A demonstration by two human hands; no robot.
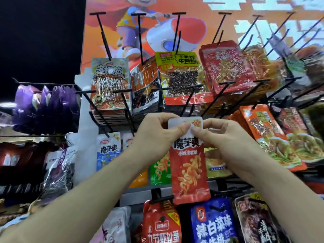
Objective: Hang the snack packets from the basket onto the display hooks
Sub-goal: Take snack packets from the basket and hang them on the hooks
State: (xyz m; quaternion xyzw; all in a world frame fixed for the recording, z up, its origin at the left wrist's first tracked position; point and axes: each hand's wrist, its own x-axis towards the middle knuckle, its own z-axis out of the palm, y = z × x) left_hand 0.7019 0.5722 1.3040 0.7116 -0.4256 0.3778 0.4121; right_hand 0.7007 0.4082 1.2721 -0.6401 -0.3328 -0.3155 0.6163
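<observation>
A red and white snack packet hangs upright in front of the display rack, held at its white top edge by both hands. My left hand pinches the top left of the packet with thumb and fingers. My right hand pinches the top right. Black display hooks stick out of the rack just above the packet's top. Behind the packet hang green and yellow packets of the same kind. The basket is out of view.
The rack is crowded with hanging packets: a blue and white packet at the left, red packets at the upper right, orange packets at the right, red and blue bags below. Purple bags hang at the far left.
</observation>
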